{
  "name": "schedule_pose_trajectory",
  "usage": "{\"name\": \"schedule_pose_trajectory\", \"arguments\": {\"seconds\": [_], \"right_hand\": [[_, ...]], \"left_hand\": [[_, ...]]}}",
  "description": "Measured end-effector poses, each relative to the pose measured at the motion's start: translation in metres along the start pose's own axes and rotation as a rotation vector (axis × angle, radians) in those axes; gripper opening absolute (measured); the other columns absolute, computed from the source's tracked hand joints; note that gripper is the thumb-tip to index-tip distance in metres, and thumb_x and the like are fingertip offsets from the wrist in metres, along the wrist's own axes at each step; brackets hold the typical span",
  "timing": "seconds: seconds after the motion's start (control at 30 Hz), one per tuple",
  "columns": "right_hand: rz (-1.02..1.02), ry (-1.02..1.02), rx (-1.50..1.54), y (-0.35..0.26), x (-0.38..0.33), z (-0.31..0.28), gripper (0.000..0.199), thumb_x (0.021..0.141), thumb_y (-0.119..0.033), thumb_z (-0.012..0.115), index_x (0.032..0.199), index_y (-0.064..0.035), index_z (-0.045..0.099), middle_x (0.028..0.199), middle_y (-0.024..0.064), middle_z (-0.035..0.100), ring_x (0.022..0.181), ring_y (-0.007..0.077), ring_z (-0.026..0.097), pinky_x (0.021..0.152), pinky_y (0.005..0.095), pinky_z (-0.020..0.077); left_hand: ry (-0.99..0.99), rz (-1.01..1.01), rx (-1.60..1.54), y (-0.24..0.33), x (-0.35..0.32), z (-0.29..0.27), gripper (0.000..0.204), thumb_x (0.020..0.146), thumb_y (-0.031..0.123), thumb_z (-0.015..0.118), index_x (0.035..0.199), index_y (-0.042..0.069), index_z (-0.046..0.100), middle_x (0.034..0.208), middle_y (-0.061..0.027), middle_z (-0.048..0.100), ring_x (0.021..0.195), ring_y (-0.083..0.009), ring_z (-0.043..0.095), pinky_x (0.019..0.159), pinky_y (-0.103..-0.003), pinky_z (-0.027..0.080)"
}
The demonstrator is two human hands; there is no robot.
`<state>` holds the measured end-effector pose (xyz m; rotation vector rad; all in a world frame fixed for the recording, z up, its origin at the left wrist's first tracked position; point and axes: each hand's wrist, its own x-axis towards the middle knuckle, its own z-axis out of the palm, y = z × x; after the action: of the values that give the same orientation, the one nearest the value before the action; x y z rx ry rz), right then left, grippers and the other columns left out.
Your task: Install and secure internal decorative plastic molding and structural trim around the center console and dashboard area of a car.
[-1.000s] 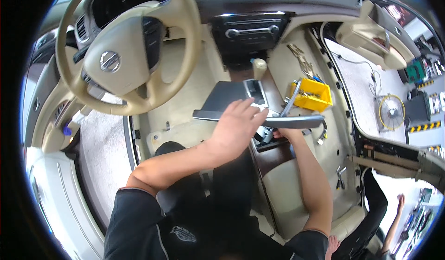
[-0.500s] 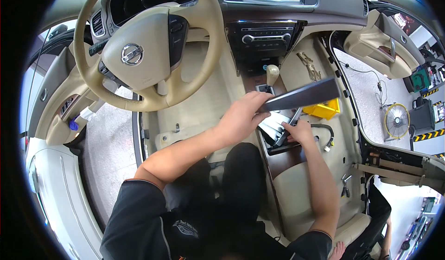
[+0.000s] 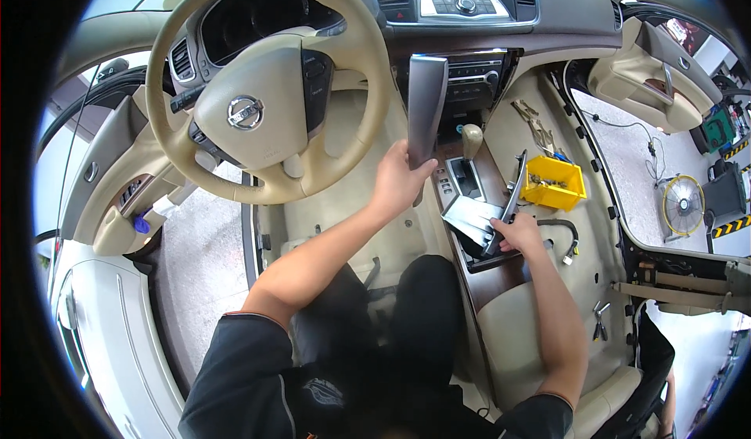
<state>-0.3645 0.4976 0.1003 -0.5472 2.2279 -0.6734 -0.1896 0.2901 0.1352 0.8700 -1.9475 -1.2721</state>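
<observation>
I sit in a car's driver seat. My left hand (image 3: 397,181) grips the lower end of a long grey trim panel (image 3: 426,102) and holds it upright in front of the dashboard. My right hand (image 3: 518,232) holds a thin dark trim strip (image 3: 510,200) that stands on edge over the open centre console (image 3: 477,228). A loose grey console plate (image 3: 469,216) lies tilted in the console opening just left of that hand. The beige gear knob (image 3: 472,135) stands ahead of it.
The beige steering wheel (image 3: 266,110) fills the upper left. A yellow parts bin (image 3: 554,182) sits on the passenger floor beside a black cable (image 3: 565,232). Pliers (image 3: 599,319) lie by the passenger seat. The passenger door (image 3: 657,79) stands open; a fan (image 3: 684,204) stands outside.
My left hand has swung the grey trim panel from lying across the console to standing upright by the dashboard. My right hand stays at the console with the dark strip.
</observation>
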Motion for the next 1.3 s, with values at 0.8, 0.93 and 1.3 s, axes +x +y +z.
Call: {"name": "schedule_pose_trajectory", "arguments": {"seconds": [0.8, 0.93, 1.3], "right_hand": [[0.015, -0.002, 0.018, 0.004, 0.005, 0.000, 0.044, 0.081, -0.033, 0.067, 0.076, 0.0097, 0.063, 0.059, 0.0153, 0.063, 0.049, 0.0207, 0.065, 0.048, 0.0311, 0.0537], [0.026, -0.014, -0.011, 0.004, 0.004, -0.003, 0.046, 0.082, -0.035, 0.065, 0.062, 0.0065, 0.062, 0.055, 0.0143, 0.062, 0.046, 0.0214, 0.062, 0.047, 0.0320, 0.0525], [0.045, -0.005, 0.006, 0.007, 0.002, 0.002, 0.046, 0.082, -0.033, 0.065, 0.067, 0.0103, 0.061, 0.053, 0.0178, 0.060, 0.046, 0.0243, 0.062, 0.053, 0.0342, 0.0532]], "left_hand": [[-0.031, -0.002, -0.221, -0.034, 0.051, -0.002, 0.022, 0.086, 0.015, 0.066, 0.102, 0.000, 0.058, 0.092, -0.0012, 0.060, 0.086, -0.0080, 0.053, 0.076, -0.023, 0.041], [-0.005, -0.108, -0.462, -0.037, 0.040, -0.012, 0.022, 0.086, 0.011, 0.066, 0.104, 0.000, 0.058, 0.098, -0.0039, 0.060, 0.090, -0.0119, 0.056, 0.082, -0.026, 0.044], [-0.052, -0.225, -0.203, -0.048, 0.041, -0.002, 0.020, 0.085, 0.017, 0.070, 0.090, 0.004, 0.057, 0.082, 0.0010, 0.055, 0.069, -0.0049, 0.046, 0.061, -0.020, 0.038]]}}
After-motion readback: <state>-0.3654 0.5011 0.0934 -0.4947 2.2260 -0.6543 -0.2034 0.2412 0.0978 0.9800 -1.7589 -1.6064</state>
